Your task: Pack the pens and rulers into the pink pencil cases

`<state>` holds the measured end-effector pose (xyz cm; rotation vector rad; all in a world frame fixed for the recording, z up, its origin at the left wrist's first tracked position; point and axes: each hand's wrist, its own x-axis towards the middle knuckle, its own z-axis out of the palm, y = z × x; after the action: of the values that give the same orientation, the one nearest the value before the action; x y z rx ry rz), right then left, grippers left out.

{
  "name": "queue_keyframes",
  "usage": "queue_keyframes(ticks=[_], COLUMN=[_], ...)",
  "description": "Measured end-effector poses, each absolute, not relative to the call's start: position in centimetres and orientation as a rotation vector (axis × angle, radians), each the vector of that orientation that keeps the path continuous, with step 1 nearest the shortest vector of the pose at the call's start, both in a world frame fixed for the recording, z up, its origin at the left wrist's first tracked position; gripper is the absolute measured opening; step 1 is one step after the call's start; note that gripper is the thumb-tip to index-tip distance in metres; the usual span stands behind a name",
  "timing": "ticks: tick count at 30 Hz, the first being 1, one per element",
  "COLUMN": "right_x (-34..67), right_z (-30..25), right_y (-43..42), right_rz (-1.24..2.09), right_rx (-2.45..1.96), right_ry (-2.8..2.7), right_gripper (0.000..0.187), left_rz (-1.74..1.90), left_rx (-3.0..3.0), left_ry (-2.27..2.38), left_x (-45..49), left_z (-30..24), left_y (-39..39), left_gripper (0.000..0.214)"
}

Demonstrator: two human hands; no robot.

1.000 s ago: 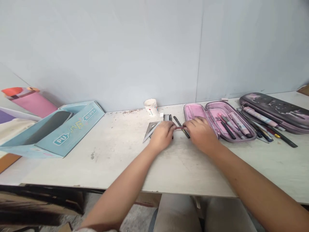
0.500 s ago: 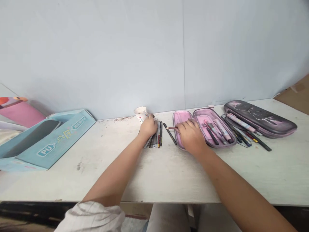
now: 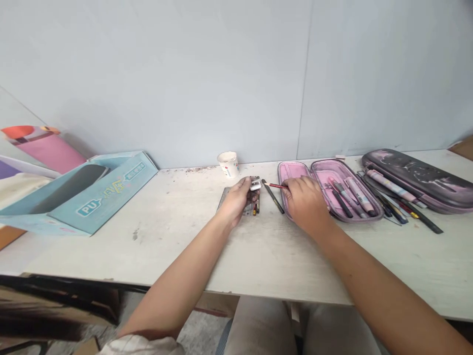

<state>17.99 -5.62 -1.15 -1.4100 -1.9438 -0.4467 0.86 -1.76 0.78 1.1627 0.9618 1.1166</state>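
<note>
My left hand pinches a small pale pencil sharpener between thumb and fingers, above the table. In my right hand is a red pencil, its sharpened tip pointing left towards the sharpener, a short gap apart. Beneath the left hand lie pencils and a dark flat pouch, both partly hidden. A dark pencil rests on the table between the hands. Behind my right hand the open pink pencil case holds several pens; the hand covers part of it.
A paper cup stands near the wall, with shavings to its left. On the right are a closed dark pencil case and several loose pens. A blue box occupies the table's left side.
My left hand has lifted from the pile beside the cup and now has the sharpener in it. The red pencil stays in my right hand. The whole view has shifted a little.
</note>
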Motion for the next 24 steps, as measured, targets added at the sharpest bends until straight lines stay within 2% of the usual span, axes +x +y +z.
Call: queue_keyframes(ticks=[7, 13, 16, 19, 24], right_x=[17.3, 16.9, 17.0, 17.4, 19.1], right_z=[-1.4, -1.1, -0.4, 0.5, 1.3], right_y=[-6.0, -7.0, -7.7, -8.0, -8.0], right_rz=[-0.420, -0.637, -0.548, -0.051, 1.453], right_rx=[-1.396, -1.366, -1.363, -1.392, -1.131], right_ry=[-2.092, -2.129, -2.137, -2.119, -1.680], right_gripper=[0.026, 0.025, 0.026, 0.029, 0.039], left_rz=[0.966, 0.862, 0.868, 0.853, 0.796], left_rx=[1.376, 1.508, 1.603, 1.694, 1.901], left_ry=[0.880, 0.662, 0.660, 0.681, 0.668], left_x=[1.1, 1.0, 0.9, 0.9, 1.0], left_z=[0.9, 1.1, 1.0, 1.2, 1.7], left_y=[-3.3, -4.5, -4.7, -5.1, -6.1], left_gripper=[0.041, 0.033, 0.027, 0.022, 0.015])
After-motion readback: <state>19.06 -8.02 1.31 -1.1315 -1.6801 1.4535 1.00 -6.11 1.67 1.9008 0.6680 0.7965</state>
